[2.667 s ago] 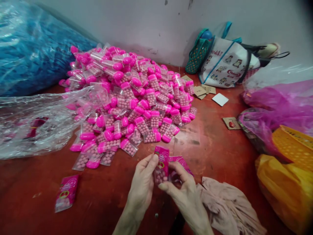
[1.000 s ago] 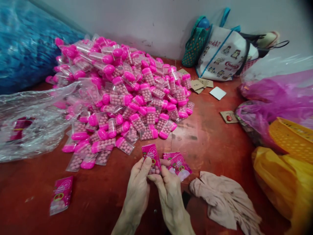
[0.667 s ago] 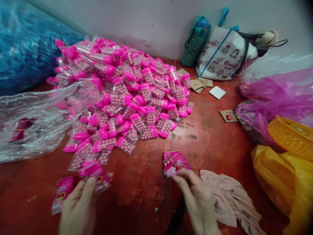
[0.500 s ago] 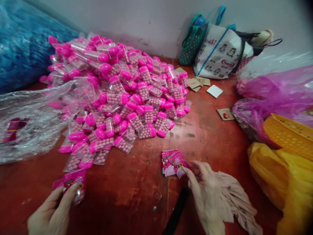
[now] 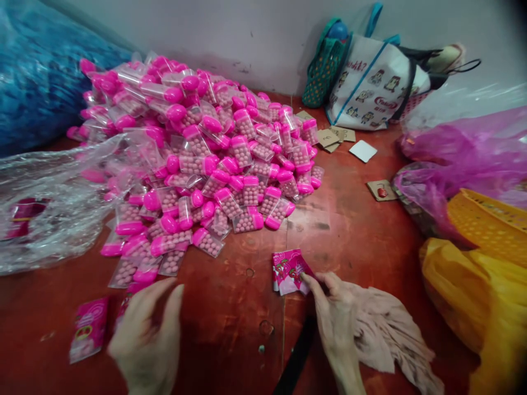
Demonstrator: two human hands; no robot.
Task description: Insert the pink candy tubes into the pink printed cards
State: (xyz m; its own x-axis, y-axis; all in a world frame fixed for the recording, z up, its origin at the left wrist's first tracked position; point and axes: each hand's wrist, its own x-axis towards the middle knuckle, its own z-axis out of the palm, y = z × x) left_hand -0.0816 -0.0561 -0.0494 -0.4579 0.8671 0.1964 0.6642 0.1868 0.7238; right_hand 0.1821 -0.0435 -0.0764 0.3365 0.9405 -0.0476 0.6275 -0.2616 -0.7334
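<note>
My right hand point(image 5: 334, 307) rests low on the red table point(image 5: 354, 236), its fingertips pinching the near corner of a small stack of flat pink printed wrappers point(image 5: 287, 270). My left hand point(image 5: 148, 336) hovers blurred at the lower left with fingers spread and nothing in it. Just left of it lies a wrapped pink candy packet point(image 5: 87, 329), and a second packet point(image 5: 123, 308) shows partly behind the hand. Ahead is a big heap of clear, pink-capped candy boxes in small bags point(image 5: 206, 148).
A beige cloth point(image 5: 387, 334) lies under my right wrist. Crumpled clear plastic point(image 5: 53, 208) and a blue sack point(image 5: 37, 82) fill the left. Yellow bag point(image 5: 473, 307), orange basket point(image 5: 489, 225) and pink bags point(image 5: 465, 159) crowd the right. Tote bags point(image 5: 370, 88) lean on the wall.
My left hand carried a wrapped packet from the centre to the lower left, set it beside the other and let go. My right hand dropped onto the wrapper stack.
</note>
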